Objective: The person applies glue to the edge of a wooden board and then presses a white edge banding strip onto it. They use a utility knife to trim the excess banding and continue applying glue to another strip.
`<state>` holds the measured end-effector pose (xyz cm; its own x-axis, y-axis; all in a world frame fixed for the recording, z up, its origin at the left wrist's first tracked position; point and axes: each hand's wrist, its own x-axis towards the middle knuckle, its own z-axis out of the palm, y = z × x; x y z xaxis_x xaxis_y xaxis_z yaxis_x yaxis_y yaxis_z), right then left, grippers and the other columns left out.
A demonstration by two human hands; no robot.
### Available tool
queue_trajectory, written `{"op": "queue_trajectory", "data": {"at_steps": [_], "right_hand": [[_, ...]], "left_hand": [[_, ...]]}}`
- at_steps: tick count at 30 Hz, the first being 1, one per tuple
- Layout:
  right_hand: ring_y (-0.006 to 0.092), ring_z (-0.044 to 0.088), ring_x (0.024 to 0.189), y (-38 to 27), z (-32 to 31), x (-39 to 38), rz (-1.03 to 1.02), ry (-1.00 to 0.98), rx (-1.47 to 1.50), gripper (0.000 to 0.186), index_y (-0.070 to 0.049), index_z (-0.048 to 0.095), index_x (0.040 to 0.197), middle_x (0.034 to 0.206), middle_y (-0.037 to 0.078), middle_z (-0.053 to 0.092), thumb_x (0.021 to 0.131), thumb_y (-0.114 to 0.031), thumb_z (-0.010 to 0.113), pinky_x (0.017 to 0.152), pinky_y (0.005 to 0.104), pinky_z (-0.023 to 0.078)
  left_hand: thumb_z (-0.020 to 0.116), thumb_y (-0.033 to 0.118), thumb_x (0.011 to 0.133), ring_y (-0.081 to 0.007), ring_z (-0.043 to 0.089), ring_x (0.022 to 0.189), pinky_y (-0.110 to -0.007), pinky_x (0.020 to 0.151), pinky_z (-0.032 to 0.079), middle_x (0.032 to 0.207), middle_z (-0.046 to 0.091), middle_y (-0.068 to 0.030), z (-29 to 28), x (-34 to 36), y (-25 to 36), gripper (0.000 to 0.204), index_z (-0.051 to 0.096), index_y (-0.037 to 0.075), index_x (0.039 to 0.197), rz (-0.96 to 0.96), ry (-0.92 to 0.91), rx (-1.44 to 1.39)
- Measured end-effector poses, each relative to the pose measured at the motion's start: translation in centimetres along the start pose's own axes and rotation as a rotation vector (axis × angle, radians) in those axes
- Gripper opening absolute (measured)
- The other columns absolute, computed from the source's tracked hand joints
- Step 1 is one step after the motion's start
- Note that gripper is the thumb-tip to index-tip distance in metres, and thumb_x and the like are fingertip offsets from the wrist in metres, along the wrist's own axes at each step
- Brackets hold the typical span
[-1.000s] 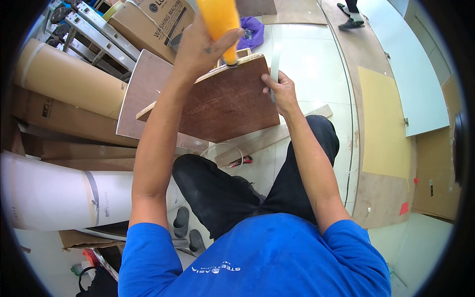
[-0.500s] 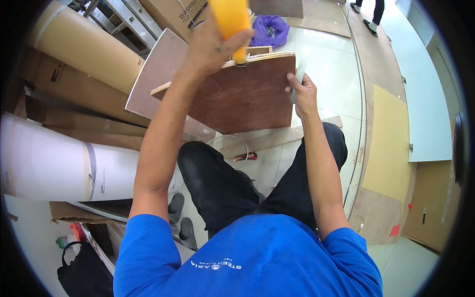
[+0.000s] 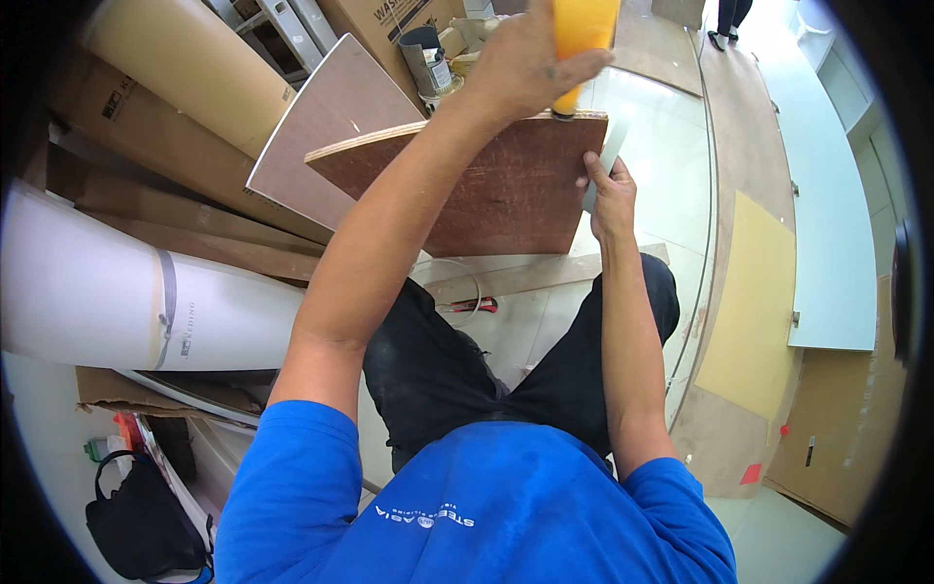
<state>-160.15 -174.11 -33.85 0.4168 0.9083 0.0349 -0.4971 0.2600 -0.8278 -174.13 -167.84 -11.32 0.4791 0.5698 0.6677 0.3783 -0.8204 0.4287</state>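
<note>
My left hand (image 3: 516,73) is closed around a yellow squeeze bottle (image 3: 586,31), its narrow dark tip pointing down at the top edge of a brown plywood board (image 3: 516,195). The board stands upright in front of my knees, its layered edge facing up. At the board's right end, my right hand (image 3: 613,200) pinches a thin pale grey flat strip (image 3: 612,151), thumb up against the board's side. Whether the strip is a scraper or something else, I cannot tell.
A red-and-black utility knife (image 3: 474,306) and a wooden strip (image 3: 525,275) lie on the floor by my knees. Another panel (image 3: 326,127) leans behind the board, near a grey can (image 3: 425,60). Rolls and cartons crowd the left. A person's legs (image 3: 730,21) show at far right.
My left hand and the yellow bottle have moved right along the board's top edge, toward its right end. My view has shifted, and a grey can now shows behind the board.
</note>
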Motion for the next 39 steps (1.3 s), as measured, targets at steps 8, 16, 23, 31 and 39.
{"op": "queue_trajectory", "data": {"at_steps": [8,16,23,31,39], "right_hand": [[0.0077,0.058,0.064,-0.1,-0.4,-0.1,0.027,-0.016,-0.016,0.036,-0.003,0.07,0.119,0.09,0.0,0.069,0.089,-0.018,0.083,0.057,0.0206,0.045],[0.0091,0.059,0.064,0.1,-0.1,-0.1,0.028,0.011,-0.002,0.032,-0.004,0.07,0.116,0.09,0.0,0.069,0.09,-0.018,0.082,0.058,0.0214,0.046],[0.0096,0.06,0.061,0.5,-0.5,0.2,-0.004,0.008,-0.024,0.03,-0.006,0.07,0.113,0.084,-0.001,0.066,0.089,-0.018,0.083,0.052,0.0217,0.046],[0.0078,0.06,0.062,0.4,-0.6,0.3,0.016,0.01,-0.063,0.03,-0.007,0.07,0.112,0.084,-0.002,0.067,0.09,-0.022,0.083,0.049,0.0206,0.043],[0.0076,0.059,0.063,0.3,-0.1,0.0,-0.015,0.006,-0.044,0.03,-0.005,0.069,0.113,0.084,-0.001,0.066,0.091,-0.023,0.081,0.05,0.0211,0.044]], "left_hand": [[0.076,0.033,0.094,-0.0191,0.072,0.085,-0.032,0.078,0.056,0.097,0.074,-0.0084,-7.8,-4.7,-3.6,0.035,0.067,0.003,0.11,-0.107,-0.042,0.111],[0.076,0.033,0.094,-0.0179,0.072,0.086,-0.033,0.079,0.057,0.097,0.074,-0.008,-8.2,-5.0,-3.9,0.034,0.068,0.005,0.111,-0.162,-0.024,-0.009],[0.079,0.035,0.087,-0.0387,0.071,0.098,-0.046,0.086,0.054,0.107,0.07,-0.0232,-3.4,-2.0,-2.4,0.063,0.052,0.0,0.132,0.059,0.143,0.105],[0.078,0.035,0.09,-0.0241,0.074,0.092,-0.036,0.083,0.058,0.101,0.074,-0.0124,-15.0,-8.7,-7.0,0.045,0.061,0.004,0.119,-0.251,0.121,0.221],[0.078,0.036,0.088,-0.044,0.069,0.098,-0.049,0.087,0.053,0.104,0.069,-0.025,-7.6,-4.4,-4.6,0.064,0.05,-0.001,0.132,-0.241,0.046,-0.085]]}}
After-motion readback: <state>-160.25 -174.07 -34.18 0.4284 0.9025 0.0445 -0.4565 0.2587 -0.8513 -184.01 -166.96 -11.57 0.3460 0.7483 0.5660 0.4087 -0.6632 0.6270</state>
